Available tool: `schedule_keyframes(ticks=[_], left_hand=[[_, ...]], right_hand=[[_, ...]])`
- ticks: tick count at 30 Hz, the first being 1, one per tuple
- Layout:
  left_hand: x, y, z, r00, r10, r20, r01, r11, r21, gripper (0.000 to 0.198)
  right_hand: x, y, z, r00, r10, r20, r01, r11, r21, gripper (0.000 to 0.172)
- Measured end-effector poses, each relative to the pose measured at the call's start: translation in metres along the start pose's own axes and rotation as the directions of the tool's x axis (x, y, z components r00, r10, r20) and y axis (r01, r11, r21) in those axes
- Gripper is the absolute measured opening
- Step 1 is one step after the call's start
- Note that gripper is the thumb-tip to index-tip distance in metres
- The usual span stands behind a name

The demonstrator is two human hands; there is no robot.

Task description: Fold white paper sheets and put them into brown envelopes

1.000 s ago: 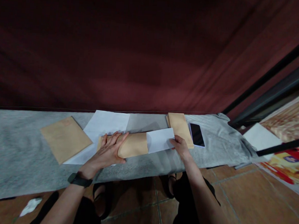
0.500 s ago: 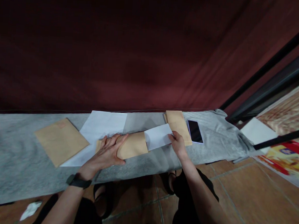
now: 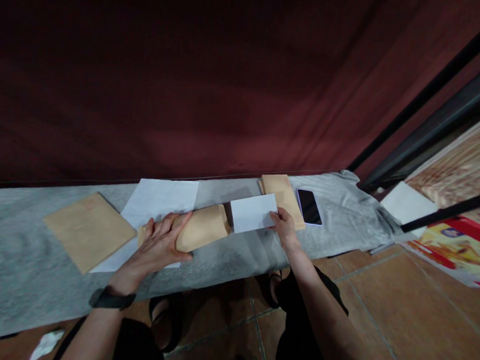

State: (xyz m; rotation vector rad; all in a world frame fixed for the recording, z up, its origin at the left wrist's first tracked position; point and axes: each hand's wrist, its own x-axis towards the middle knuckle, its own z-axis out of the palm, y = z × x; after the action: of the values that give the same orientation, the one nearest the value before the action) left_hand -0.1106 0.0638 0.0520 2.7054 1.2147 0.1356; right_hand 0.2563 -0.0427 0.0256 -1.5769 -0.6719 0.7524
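A brown envelope point(image 3: 204, 228) lies under my left hand point(image 3: 164, 243), whose fingers and thumb are spread around its left part. The envelope's right end gapes a little. Just right of that end is a folded white paper point(image 3: 252, 212), apart from the envelope, its right edge pinched in my right hand point(image 3: 283, 226). White sheets point(image 3: 162, 195) lie behind and beneath my left hand. Further left, a larger brown envelope point(image 3: 90, 231) rests partly on the white sheets.
Several brown envelopes point(image 3: 282, 189) lie behind my right hand, beside a phone point(image 3: 309, 207). Grey cloth point(image 3: 346, 220) covers the narrow surface. A dark red curtain point(image 3: 213, 90) hangs behind it. On the right are black bars and a colourful package point(image 3: 457, 247).
The white paper's left end has come away from the envelope's opening. My left hand and the envelope have shifted left, and the envelope's right end now gapes.
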Motion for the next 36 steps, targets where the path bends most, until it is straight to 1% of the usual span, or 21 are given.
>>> schedule_keyframes(ticks=[2,7,10,13,16,19,22,26,28,31,33,36], left_hand=[[0.0,-0.002,-0.002,0.999,-0.031,0.009,0.031,1.0,-0.001,0.113],[0.002,0.001,-0.005,0.985,-0.125,0.118,0.125,0.992,0.007,0.113],[0.003,0.0,-0.003,0.984,-0.131,0.121,0.131,0.991,0.011,0.115],[0.004,-0.002,0.001,0.986,-0.121,0.113,0.121,0.993,0.0,0.117],[0.005,-0.002,0.002,0.986,-0.125,0.112,0.128,0.992,-0.018,0.119],[0.006,0.002,-0.002,0.985,-0.136,0.111,0.139,0.99,-0.023,0.117],[0.006,0.005,-0.007,0.985,-0.134,0.104,0.137,0.99,-0.016,0.116],[0.006,0.006,-0.011,0.988,-0.111,0.108,0.112,0.994,-0.006,0.114],[0.006,0.005,-0.009,0.991,-0.086,0.106,0.087,0.996,-0.005,0.114],[0.007,0.003,-0.005,0.994,-0.049,0.095,0.051,0.999,-0.011,0.115],[0.007,0.002,-0.002,0.995,-0.042,0.093,0.044,0.999,-0.014,0.116],[0.008,0.002,0.001,0.995,-0.032,0.091,0.035,0.999,-0.031,0.118]], right_hand=[[-0.001,0.004,0.003,1.0,0.007,0.01,-0.007,1.0,-0.017,0.027],[-0.004,0.013,0.009,1.0,0.005,0.026,-0.003,0.998,-0.06,0.021],[-0.001,0.01,0.006,1.0,-0.02,-0.01,0.02,0.999,-0.028,0.024],[-0.001,0.004,0.009,0.998,-0.052,-0.032,0.053,0.998,0.034,0.031],[-0.004,0.004,0.019,0.995,-0.097,0.027,0.095,0.992,0.082,0.035],[-0.009,0.008,0.025,0.986,-0.068,0.153,0.067,0.998,0.012,0.027],[-0.011,0.013,0.021,0.974,-0.007,0.227,0.027,0.996,-0.085,0.018],[-0.013,0.014,0.012,0.953,0.052,0.299,-0.009,0.989,-0.145,0.013],[-0.012,0.012,0.009,0.936,0.075,0.343,-0.018,0.986,-0.166,0.014],[-0.01,0.007,0.006,0.918,0.102,0.383,-0.025,0.979,-0.202,0.011],[-0.01,0.006,0.005,0.914,0.118,0.389,-0.03,0.974,-0.225,0.005],[-0.013,0.006,0.008,0.912,0.125,0.391,-0.034,0.973,-0.23,0.004]])
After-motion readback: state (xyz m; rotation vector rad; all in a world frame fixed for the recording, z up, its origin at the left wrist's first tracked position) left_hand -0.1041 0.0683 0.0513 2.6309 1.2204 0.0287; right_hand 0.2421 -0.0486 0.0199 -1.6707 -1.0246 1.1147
